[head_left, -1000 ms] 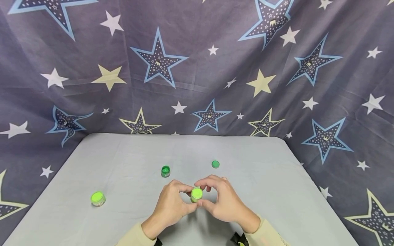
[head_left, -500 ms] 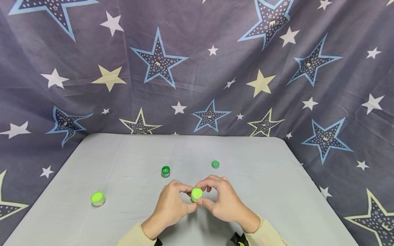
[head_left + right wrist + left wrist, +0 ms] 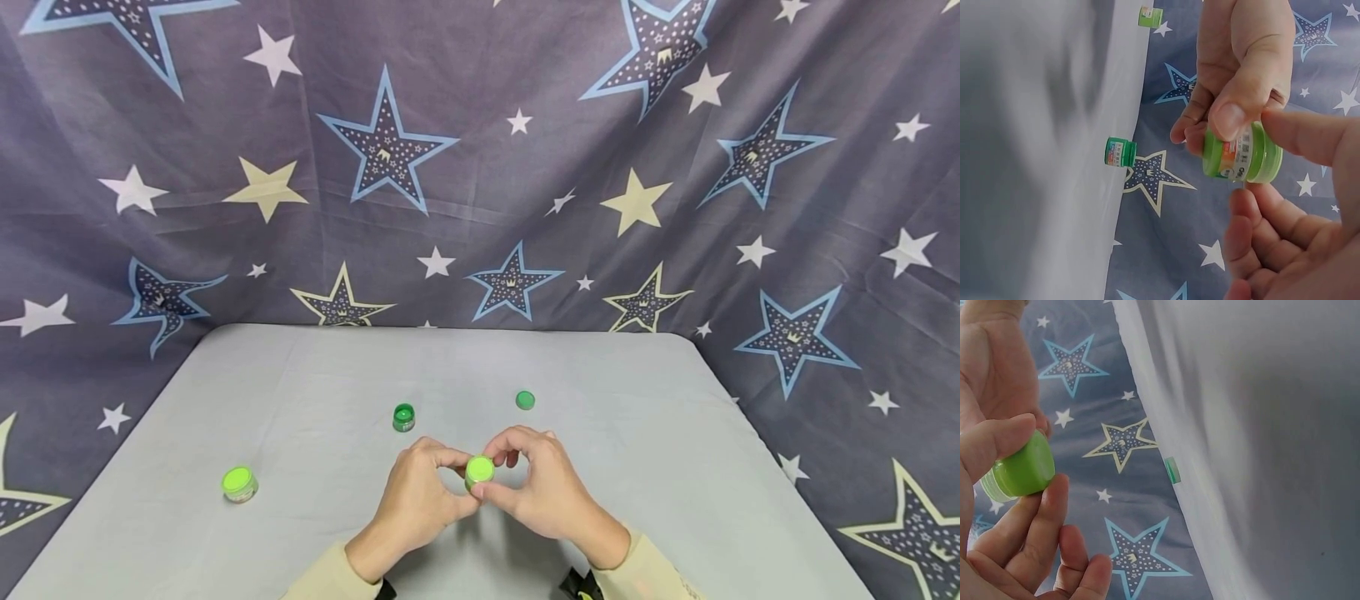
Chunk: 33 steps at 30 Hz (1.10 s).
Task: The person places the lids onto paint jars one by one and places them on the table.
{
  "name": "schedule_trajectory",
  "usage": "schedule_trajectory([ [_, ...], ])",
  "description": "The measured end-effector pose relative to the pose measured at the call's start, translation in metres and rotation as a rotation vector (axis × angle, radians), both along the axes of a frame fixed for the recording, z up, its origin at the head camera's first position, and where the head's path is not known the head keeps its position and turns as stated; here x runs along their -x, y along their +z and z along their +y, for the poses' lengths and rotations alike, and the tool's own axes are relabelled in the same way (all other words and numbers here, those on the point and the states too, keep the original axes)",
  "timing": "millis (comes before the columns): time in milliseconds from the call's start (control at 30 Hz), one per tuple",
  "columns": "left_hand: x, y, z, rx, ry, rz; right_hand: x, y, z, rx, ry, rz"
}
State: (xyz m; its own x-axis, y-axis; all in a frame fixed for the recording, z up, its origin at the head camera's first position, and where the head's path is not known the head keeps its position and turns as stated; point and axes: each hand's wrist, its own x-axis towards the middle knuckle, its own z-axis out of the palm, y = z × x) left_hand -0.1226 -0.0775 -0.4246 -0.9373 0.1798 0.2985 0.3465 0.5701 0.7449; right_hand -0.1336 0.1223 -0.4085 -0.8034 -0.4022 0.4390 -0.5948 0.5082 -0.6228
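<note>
A small light-green jar (image 3: 480, 472) with its lid on is held upright between both hands, near the middle of the table. My left hand (image 3: 420, 485) pinches the jar's labelled body (image 3: 1239, 153) between thumb and fingers. My right hand (image 3: 542, 487) has its thumb and index finger at opposite sides of the lid (image 3: 1267, 153). In the left wrist view, the jar's smooth green base (image 3: 1036, 464) shows between the left thumb and fingers. Beyond the hands, a dark-green jar (image 3: 403, 418) stands uncovered, its threaded neck showing in the right wrist view.
A dark-green lid (image 3: 525, 401) lies on the table right of the uncovered jar. Another light-green jar (image 3: 239, 485), lid on, stands at the left. The table (image 3: 315, 375) has a pale cloth cover; a star-patterned curtain (image 3: 465, 167) hangs behind.
My right index finger has shifted a little to the right along the far side of the lid, and the thumb slightly left along its near side. The left hand stays almost still.
</note>
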Motion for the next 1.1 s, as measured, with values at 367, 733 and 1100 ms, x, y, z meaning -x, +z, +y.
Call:
schedule_trajectory([
  [367, -0.001, 0.0, -0.001, -0.002, -0.011, -0.007, -0.003, 0.0, -0.004, -0.019, -0.064, -0.054],
  [733, -0.001, 0.0, -0.001, 0.023, -0.003, -0.013, 0.0, 0.005, 0.005, -0.036, 0.047, -0.024],
  [1100, 0.001, -0.002, 0.0, 0.016, -0.017, 0.009, 0.003, 0.005, 0.007, -0.026, 0.123, -0.05],
])
